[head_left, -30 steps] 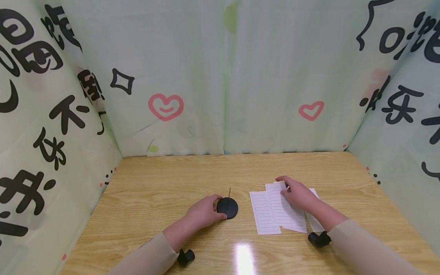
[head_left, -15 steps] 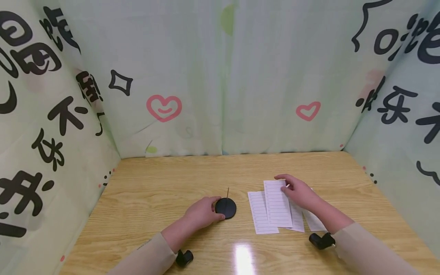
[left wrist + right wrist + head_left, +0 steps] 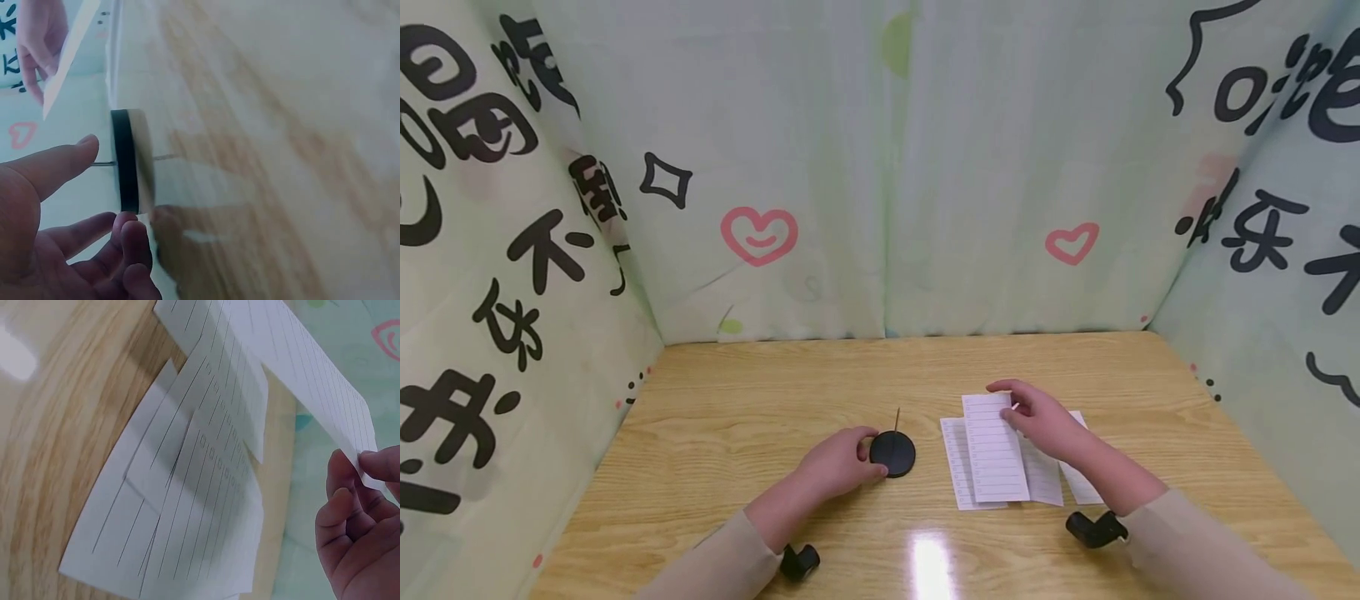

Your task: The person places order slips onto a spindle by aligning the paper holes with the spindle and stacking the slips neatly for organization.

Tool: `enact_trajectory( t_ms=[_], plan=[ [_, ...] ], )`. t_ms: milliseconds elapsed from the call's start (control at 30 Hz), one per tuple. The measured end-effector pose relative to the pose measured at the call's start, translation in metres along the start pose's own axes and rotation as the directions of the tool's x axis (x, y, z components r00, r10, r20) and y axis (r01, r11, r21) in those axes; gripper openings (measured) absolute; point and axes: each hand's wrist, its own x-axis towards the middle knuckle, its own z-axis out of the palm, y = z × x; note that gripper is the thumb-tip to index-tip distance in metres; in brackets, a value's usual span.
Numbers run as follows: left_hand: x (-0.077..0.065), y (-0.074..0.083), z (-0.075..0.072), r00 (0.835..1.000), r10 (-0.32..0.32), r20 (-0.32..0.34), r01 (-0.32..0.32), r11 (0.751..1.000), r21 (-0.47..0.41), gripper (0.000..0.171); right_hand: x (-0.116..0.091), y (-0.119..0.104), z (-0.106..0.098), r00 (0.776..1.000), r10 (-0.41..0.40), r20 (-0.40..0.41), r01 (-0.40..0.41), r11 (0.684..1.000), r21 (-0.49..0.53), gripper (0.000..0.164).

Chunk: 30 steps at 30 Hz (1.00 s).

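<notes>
A black round base with a thin upright spike, a paper spike [image 3: 892, 454], stands on the table. My left hand [image 3: 838, 460] holds its rim from the left, thumb and fingers on either side. In the left wrist view the base [image 3: 127, 162] appears edge-on, fingertips right at its edge. My right hand [image 3: 1037, 421] pinches the upper right corner of a lined paper slip [image 3: 996, 450] between thumb and fingers. The right wrist view shows this slip [image 3: 306, 362] raised above the others. Beneath lie more lined slips [image 3: 206, 506], overlapping and partly hidden.
One slip [image 3: 953, 467] shows at the left under the lifted one; another slip [image 3: 1081, 485] lies partly behind the right forearm. The wooden table [image 3: 760, 392] is enclosed by printed cloth walls [image 3: 820, 150] at the back and sides. Light glares near the front.
My right hand has raised the top slip off the others and carried it left, over the leftmost slip. My left hand keeps its place at the paper spike.
</notes>
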Motion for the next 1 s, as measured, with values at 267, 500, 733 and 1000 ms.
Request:
enact_trajectory(
  t_ms=[267, 500, 733, 1000],
  plan=[
    [-0.009, 0.005, -0.011, 1.000, 0.004, -0.025, -0.006, 0.997, -0.072, 0.059, -0.003, -0.015, 0.008, 1.000, -0.025, 0.006, 0.025, 0.998, 0.054, 0.038],
    [-0.017, 0.020, -0.030, 0.997, 0.021, -0.075, -0.031, 0.990, -0.138, 0.053, -0.005, -0.034, 0.015, 0.998, -0.068, 0.010, 0.067, 0.992, 0.107, 0.036],
    [-0.018, 0.038, -0.046, 0.988, 0.040, -0.151, -0.069, 0.979, -0.190, 0.046, -0.006, -0.056, 0.022, 0.993, -0.120, 0.015, 0.116, 0.977, 0.178, 0.037],
    [-0.015, 0.053, -0.045, 0.977, 0.026, -0.210, -0.079, 0.964, -0.253, 0.037, -0.001, -0.077, 0.034, 0.987, -0.162, 0.027, 0.152, 0.966, 0.211, 0.036]
  ],
)
